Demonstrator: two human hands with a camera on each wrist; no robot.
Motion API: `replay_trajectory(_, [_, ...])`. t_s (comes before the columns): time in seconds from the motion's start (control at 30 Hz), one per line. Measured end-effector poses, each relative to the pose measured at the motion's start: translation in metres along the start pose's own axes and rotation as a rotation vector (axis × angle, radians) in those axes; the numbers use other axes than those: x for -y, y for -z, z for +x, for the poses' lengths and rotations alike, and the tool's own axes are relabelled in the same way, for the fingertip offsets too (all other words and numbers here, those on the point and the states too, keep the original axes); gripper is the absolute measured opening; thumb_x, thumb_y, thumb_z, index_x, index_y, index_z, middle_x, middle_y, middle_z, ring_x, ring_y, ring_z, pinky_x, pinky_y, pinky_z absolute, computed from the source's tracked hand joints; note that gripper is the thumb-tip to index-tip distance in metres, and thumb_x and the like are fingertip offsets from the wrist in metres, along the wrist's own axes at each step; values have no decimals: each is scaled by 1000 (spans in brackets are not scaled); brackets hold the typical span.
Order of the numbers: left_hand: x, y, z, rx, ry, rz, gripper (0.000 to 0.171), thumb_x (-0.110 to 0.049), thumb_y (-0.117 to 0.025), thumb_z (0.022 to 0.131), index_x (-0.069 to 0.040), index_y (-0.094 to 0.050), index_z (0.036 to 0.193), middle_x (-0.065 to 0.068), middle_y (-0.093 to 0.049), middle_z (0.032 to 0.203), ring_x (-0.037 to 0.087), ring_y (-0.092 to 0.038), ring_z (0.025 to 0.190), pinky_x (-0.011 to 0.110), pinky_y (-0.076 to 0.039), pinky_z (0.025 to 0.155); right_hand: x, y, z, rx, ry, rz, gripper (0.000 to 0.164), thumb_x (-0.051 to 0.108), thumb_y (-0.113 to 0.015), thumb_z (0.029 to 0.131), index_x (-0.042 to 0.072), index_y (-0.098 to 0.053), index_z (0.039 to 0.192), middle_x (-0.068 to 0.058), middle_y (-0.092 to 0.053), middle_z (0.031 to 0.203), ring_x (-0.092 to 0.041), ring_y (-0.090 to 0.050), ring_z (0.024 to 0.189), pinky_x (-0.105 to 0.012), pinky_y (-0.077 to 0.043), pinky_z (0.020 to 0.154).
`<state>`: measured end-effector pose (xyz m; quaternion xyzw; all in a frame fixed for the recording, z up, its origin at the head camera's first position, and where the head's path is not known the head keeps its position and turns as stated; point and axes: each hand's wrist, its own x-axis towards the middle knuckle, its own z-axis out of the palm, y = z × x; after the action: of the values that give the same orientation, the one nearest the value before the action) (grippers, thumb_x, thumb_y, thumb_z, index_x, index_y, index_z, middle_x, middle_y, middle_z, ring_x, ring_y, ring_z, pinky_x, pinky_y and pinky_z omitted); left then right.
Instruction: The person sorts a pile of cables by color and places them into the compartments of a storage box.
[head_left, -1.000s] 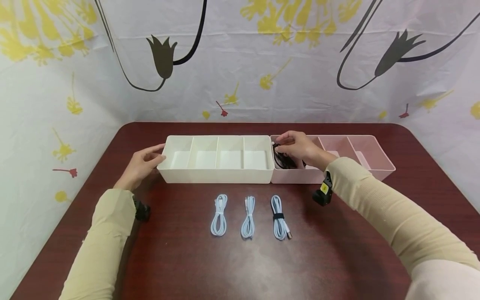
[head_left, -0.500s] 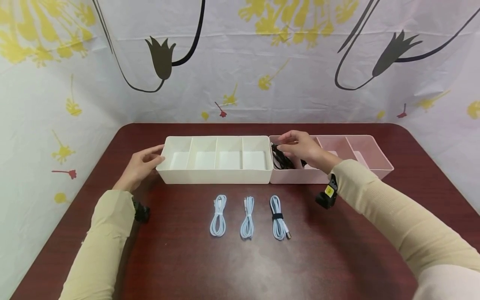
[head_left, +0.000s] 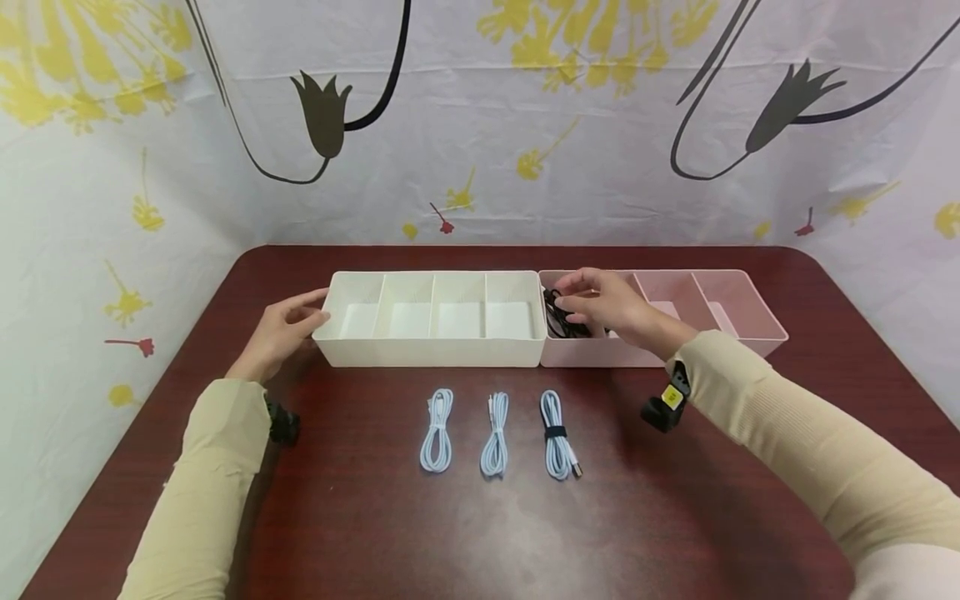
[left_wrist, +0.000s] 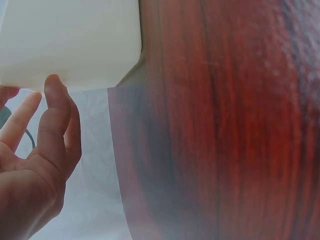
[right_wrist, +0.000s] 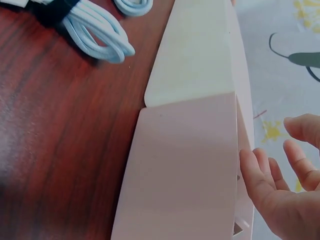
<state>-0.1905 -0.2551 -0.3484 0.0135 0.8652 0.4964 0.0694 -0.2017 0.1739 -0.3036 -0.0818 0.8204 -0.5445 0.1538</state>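
Observation:
My left hand (head_left: 281,329) rests its fingertips against the left end of the white divided box (head_left: 435,353). In the left wrist view, bent, spread fingers (left_wrist: 54,117) touch that box's end wall. My right hand (head_left: 611,307) is over the leftmost compartment of the pink divided box (head_left: 600,354). Beneath its fingers a bundled black cable (head_left: 566,321) lies in that compartment, partly covered by the hand. The right wrist view shows the thumb and fingers (right_wrist: 257,187) apart, with nothing seen between them; the box wall hides the cable there.
Three coiled light-blue cables lie in a row before the boxes: a left one (head_left: 437,432), a middle one (head_left: 495,435) and a right one (head_left: 557,435) with a black strap. The boxes stand end to end on the dark wooden table (head_left: 375,533). A patterned cloth (head_left: 450,125) hangs behind.
My right hand has shifted slightly to the right and toward me, with its wrist lower. The black cable stays in the pink box. My left hand keeps its place on the white box.

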Motion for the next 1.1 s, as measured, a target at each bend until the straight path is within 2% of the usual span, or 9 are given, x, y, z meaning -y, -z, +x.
replay_trajectory(0.23, [-1, 0, 1, 1, 6, 1, 53, -32, -51, 90, -16, -34, 138, 18, -49, 115, 21, -51, 92, 35, -48, 74, 1, -2, -12, -3, -29, -8, 34, 3, -53, 87, -9, -44, 117, -23, -46, 118, -28, -51, 99, -37, -47, 79])
replay_trajectory(0.4, [-2, -1, 2, -1, 4, -5, 53, -32, -51, 90, -16, -35, 138, 18, -49, 114, 21, -51, 91, 36, -48, 75, 2, -5, -23, 2, -7, 29, 33, 3, -52, 87, -11, -45, 116, -22, -46, 113, -22, -51, 94, -31, -49, 76])
replay_trajectory(0.53, [-1, -2, 2, -3, -2, 1, 53, -32, -51, 90, -16, -35, 138, 18, -49, 114, 20, -51, 90, 35, -48, 73, 2, -7, -33, 12, 21, 46, 31, 3, -51, 88, -12, -45, 114, -23, -47, 108, -25, -54, 95, -31, -49, 76])
replay_trajectory(0.63, [0, -2, 2, -1, -2, 8, 53, -33, -50, 90, -16, -35, 138, 18, -50, 113, 18, -51, 89, 33, -48, 72, 1, -10, -39, 20, 39, 36, 31, 5, -52, 88, -12, -46, 113, -26, -49, 106, -22, -57, 91, -32, -49, 76])
replay_trajectory(0.9, [0, -2, 2, 3, -10, 1, 53, -33, -50, 90, -16, -34, 138, 18, -49, 114, 19, -51, 91, 34, -48, 73, -3, -18, -55, 63, 79, 74, 32, 6, -53, 88, -14, -45, 112, -26, -49, 105, -24, -57, 92, -41, -47, 78])
replay_trajectory(1.1, [-1, 0, 0, 8, -2, 3, 54, -33, -50, 90, -16, -34, 138, 19, -49, 117, 20, -50, 93, 33, -48, 73, -10, -24, -64, 95, 95, 40, 30, 5, -53, 88, -14, -46, 110, -28, -48, 104, -26, -56, 89, -36, -50, 74])
